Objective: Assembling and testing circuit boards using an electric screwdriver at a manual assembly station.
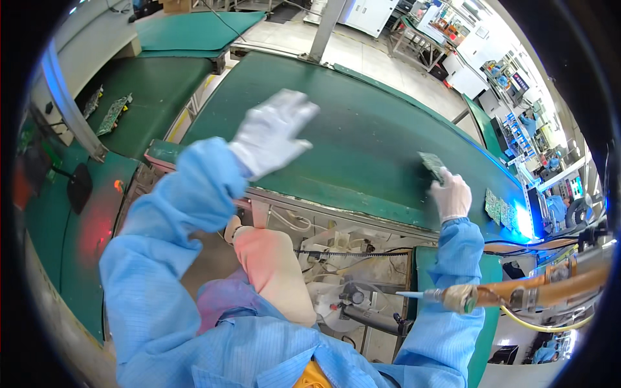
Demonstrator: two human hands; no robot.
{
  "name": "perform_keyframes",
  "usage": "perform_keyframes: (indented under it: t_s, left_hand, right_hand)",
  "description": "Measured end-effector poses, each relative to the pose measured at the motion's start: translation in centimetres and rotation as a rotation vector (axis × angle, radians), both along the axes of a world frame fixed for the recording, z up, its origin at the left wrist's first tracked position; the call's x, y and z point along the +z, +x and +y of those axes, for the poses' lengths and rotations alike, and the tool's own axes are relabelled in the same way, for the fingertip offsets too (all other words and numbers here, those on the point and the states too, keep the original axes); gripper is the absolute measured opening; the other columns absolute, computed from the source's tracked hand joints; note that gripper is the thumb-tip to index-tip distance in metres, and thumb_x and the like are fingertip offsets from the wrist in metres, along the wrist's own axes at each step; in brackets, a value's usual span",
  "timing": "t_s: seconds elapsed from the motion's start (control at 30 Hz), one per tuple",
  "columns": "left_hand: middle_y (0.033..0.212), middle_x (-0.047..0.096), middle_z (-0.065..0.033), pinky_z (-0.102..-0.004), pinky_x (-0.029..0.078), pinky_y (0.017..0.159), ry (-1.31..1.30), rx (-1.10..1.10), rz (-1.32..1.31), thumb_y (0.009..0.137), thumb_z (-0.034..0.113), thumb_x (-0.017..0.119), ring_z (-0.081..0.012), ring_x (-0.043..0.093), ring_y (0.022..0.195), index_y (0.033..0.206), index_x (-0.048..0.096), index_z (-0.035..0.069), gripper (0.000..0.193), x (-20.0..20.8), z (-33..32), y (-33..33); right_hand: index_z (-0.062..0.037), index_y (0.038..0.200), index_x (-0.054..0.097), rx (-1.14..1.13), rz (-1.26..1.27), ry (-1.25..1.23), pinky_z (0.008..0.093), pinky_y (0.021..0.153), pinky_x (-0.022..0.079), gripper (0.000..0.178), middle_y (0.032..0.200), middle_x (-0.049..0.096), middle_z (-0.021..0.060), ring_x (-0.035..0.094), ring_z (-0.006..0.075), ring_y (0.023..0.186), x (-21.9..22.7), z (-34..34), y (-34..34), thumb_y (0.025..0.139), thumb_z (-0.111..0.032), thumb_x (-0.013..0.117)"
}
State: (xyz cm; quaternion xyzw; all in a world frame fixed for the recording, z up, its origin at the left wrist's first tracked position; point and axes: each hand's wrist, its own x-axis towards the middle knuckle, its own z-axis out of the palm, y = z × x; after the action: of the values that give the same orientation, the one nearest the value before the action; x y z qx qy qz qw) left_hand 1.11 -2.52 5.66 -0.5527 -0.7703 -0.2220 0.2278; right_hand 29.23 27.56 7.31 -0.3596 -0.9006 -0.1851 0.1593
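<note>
My left hand (272, 132), in a white glove, hangs over the left part of the green conveyor belt (362, 142). Its fingers are spread, a little blurred, and hold nothing. Farther right, my right hand (451, 197), also gloved, is closed on the near end of a small green circuit board (431, 163). That board sticks out tilted beyond the fingertips, above the belt; whether it touches the surface I cannot tell. Several more circuit boards (498, 208) lie in a row to the right of this hand, beside a bright blue light.
A nozzle with a pale blue tip (424, 295) on a brown arm reaches in over my right sleeve. At the left, another green belt (155, 81) carries boards (114, 115). A metal post (326, 31) rises at the belt's far edge. Tubing runs below the near edge.
</note>
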Motion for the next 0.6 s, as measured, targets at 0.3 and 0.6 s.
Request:
perform_keyframes:
  t_s: [0.3, 0.6]
  left_hand:
    - [0.092, 0.063, -0.0099, -0.0428, 0.05, 0.078, -0.229, -0.176, -0.105, 0.076, 0.033, 0.07, -0.0266, 0.063, 0.084, 0.13, 0.05, 0.007, 0.063, -0.5, 4.2, 9.2]
    - [0.098, 0.07, -0.0133, -0.0326, 0.054, 0.072, 0.172, -0.191, -0.775, 0.084, 0.022, 0.07, -0.0156, 0.066, 0.082, 0.118, 0.065, 0.01, 0.037, -1.3, -2.6, 4.5]
  right_hand:
    - [-0.0078, 0.119, 0.063, 0.524, 0.119, -0.442, 0.037, 0.077, 0.053, 0.053, 0.096, 0.065, 0.0168, 0.066, 0.03, 0.088, 0.1, -14.6, -5.5, 0.073, -0.031, 0.076]
    - [0.0029, 0.14, 0.037, 0.645, 0.97, -1.4, 0.039, 0.088, 0.051, 0.058, 0.119, 0.057, 0.0184, 0.062, 0.0273, 0.096, 5.1, -15.5, -1.0, 0.097, -0.034, 0.049]
